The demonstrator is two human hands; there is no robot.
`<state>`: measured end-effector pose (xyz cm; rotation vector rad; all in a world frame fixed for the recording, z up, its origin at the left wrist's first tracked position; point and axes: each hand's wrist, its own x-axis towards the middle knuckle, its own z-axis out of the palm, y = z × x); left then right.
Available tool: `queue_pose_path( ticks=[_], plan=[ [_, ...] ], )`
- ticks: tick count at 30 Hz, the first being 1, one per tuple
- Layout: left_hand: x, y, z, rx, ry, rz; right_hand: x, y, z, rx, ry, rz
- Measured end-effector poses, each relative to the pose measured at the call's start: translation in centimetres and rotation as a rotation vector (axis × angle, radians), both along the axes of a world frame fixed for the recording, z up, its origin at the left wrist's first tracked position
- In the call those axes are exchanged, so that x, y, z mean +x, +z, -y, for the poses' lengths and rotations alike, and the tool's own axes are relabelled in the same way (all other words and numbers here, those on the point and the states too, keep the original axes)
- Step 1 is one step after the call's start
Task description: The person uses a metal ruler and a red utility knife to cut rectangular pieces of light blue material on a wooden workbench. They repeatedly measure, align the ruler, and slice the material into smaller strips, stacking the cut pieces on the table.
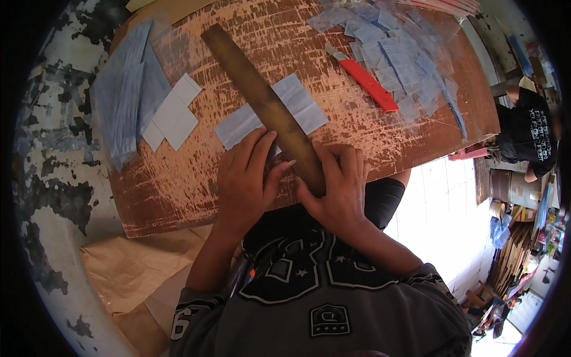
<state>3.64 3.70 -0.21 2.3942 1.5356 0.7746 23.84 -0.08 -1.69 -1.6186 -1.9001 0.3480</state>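
A long brown wooden ruler [262, 101] lies diagonally across a pale blue sheet [297, 102] on a scratched brown board [196, 178]. My left hand [245, 178] presses flat on the sheet's near left part, beside the ruler's near end. My right hand [340, 181] rests on the ruler's near end, fingers bent over it. A red utility knife [366, 80] lies on the board to the right of the ruler, away from both hands.
Two white cut pieces [173, 113] and a stack of blue sheets [122, 101] lie at the board's left. Several clear plastic pieces [395, 56] are heaped at the far right. Brown paper [134, 271] lies on the floor below. Another person [529, 131] sits at the right edge.
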Motion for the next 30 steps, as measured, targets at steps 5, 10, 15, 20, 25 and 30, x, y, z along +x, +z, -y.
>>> queue_pose_path(
  ticks=[5, 10, 15, 20, 25, 30],
  plan=[
    [-0.08, 0.07, 0.0, -0.009, 0.007, -0.003, 0.11, -0.4, 0.09, 0.03, 0.015, 0.013],
    [-0.11, 0.03, -0.13, -0.02, 0.015, -0.002, 0.32, -0.53, -0.09, 0.051, 0.033, 0.012],
    [-0.07, -0.12, -0.02, -0.009, 0.02, -0.009, 0.12, -0.71, -0.05, 0.064, 0.013, 0.013],
    [0.03, 0.03, 0.02, -0.016, 0.025, -0.029, 0.05, -0.83, -0.1, 0.084, 0.006, 0.018],
    [0.02, 0.11, 0.02, -0.028, 0.021, -0.033, 0.1, -0.81, -0.1, 0.081, 0.013, 0.006],
    [0.11, 0.12, -0.01, -0.013, 0.021, -0.041, 0.13, -0.83, -0.11, 0.09, 0.009, -0.021]
  ],
)
